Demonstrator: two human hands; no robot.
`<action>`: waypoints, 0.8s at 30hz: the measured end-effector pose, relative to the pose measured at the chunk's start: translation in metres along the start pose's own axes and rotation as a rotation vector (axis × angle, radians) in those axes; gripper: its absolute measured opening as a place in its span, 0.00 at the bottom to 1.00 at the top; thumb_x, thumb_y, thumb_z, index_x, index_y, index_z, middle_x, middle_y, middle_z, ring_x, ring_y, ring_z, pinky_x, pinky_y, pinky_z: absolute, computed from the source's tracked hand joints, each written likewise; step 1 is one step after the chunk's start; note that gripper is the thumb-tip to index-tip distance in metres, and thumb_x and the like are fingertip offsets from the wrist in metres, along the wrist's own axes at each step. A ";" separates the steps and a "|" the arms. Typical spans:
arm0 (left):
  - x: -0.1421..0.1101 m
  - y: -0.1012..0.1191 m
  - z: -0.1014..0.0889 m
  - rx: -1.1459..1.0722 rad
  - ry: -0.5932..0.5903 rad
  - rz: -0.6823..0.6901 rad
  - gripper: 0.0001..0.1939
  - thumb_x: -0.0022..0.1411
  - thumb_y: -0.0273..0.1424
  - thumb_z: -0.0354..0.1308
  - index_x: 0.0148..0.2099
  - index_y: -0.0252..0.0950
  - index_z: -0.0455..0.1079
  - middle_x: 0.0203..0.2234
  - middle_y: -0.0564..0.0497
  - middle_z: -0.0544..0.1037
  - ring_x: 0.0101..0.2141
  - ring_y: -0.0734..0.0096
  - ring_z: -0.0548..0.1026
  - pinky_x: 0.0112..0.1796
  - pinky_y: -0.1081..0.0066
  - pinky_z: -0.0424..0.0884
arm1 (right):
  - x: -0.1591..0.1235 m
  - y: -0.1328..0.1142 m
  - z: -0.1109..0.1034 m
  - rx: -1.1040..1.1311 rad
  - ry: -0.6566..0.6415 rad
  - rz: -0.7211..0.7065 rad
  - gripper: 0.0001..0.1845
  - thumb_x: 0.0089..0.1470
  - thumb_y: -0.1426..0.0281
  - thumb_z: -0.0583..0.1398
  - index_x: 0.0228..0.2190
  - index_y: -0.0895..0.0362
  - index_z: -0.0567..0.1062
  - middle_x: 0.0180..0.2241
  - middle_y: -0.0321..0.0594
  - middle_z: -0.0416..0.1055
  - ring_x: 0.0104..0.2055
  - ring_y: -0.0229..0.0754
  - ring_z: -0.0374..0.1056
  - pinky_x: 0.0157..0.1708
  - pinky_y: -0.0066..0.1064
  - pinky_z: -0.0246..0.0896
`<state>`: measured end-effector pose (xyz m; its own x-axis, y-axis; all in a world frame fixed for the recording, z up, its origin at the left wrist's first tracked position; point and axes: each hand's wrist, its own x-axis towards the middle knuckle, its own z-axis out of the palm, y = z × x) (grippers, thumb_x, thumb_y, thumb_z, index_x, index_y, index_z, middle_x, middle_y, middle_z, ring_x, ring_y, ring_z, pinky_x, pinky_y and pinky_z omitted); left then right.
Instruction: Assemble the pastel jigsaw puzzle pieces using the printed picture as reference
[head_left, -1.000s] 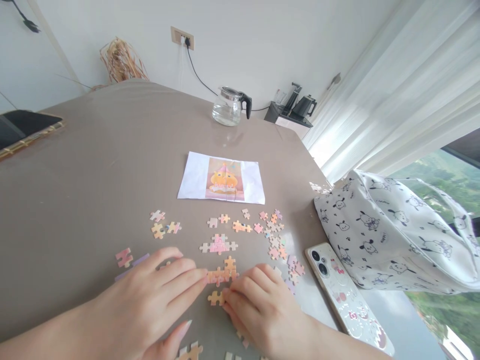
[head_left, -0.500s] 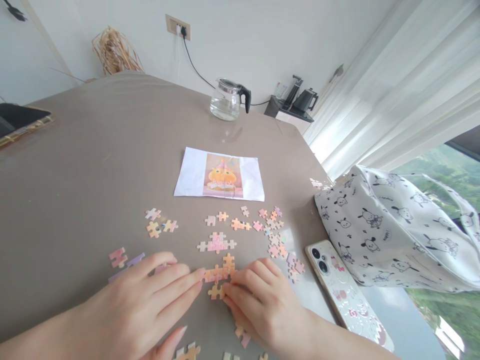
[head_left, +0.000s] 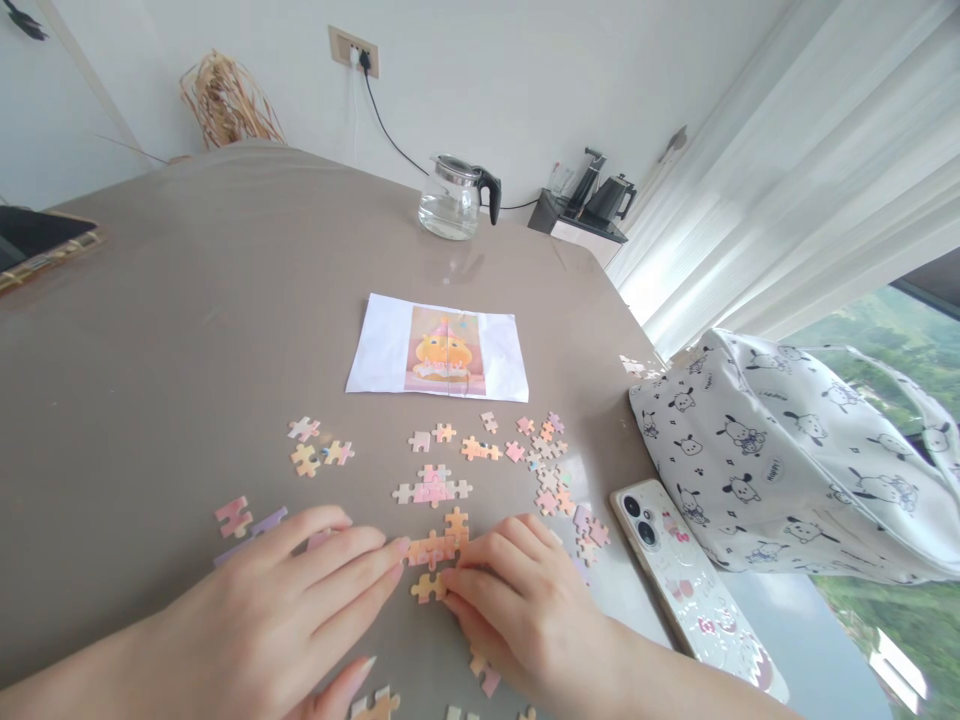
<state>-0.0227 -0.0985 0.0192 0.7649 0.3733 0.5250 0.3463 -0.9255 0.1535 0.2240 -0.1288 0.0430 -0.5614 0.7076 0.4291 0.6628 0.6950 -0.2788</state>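
My right hand (head_left: 525,605) is closed, its thumb and forefinger pinching the right end of a yellow-orange puzzle piece (head_left: 427,588). Just above that piece lies a joined strip of orange and pink pieces (head_left: 435,547). Lying flat with its fingers stretched out, my left hand (head_left: 292,600) touches the strip's left end with its fingertips. Farther up is a joined pink and grey group (head_left: 433,487). Purple pieces and a pink piece (head_left: 234,517) sit beyond the left hand, partly covered by it. A paper with a printed cartoon picture (head_left: 444,350) lies behind the pieces.
Loose pieces (head_left: 551,475) are scattered at the right, others (head_left: 305,460) at the left. A phone (head_left: 694,590) and a white patterned bag (head_left: 780,460) stand along the right edge. At the back is a glass pot (head_left: 450,200) with clear liquid; a dark tablet-like object (head_left: 45,240) lies far left.
The pinched yellow-orange piece has shifted slightly left and down, leaving a little more space below the strip. My left hand has hardly moved.
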 end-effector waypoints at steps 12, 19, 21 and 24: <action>0.003 0.000 -0.002 0.021 0.006 -0.007 0.18 0.66 0.28 0.46 0.52 0.30 0.72 0.46 0.45 0.79 0.43 0.55 0.72 0.47 0.53 0.60 | 0.001 -0.002 0.001 -0.048 0.018 0.013 0.07 0.62 0.74 0.58 0.35 0.58 0.77 0.26 0.37 0.69 0.28 0.40 0.59 0.29 0.32 0.52; 0.004 0.000 -0.002 0.026 0.014 -0.004 0.17 0.65 0.28 0.47 0.50 0.30 0.73 0.44 0.45 0.79 0.42 0.55 0.71 0.46 0.54 0.60 | 0.002 -0.002 0.000 -0.035 0.036 0.012 0.09 0.64 0.74 0.57 0.34 0.58 0.78 0.25 0.37 0.68 0.27 0.40 0.57 0.28 0.32 0.49; 0.003 0.000 -0.002 0.022 0.013 -0.003 0.18 0.65 0.29 0.47 0.50 0.29 0.73 0.44 0.45 0.79 0.42 0.55 0.71 0.46 0.53 0.60 | 0.002 -0.003 0.001 -0.034 0.041 0.016 0.10 0.64 0.74 0.56 0.34 0.58 0.78 0.25 0.37 0.69 0.27 0.40 0.57 0.28 0.32 0.49; 0.002 0.000 -0.001 0.017 0.016 0.002 0.18 0.65 0.28 0.46 0.50 0.29 0.73 0.44 0.45 0.79 0.42 0.55 0.71 0.46 0.53 0.60 | 0.001 -0.003 0.001 -0.029 0.042 0.022 0.11 0.65 0.73 0.56 0.34 0.58 0.78 0.26 0.37 0.69 0.28 0.40 0.57 0.28 0.33 0.50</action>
<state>-0.0220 -0.0980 0.0212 0.7567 0.3702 0.5388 0.3540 -0.9250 0.1384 0.2204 -0.1302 0.0433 -0.5257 0.7165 0.4585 0.6895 0.6746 -0.2636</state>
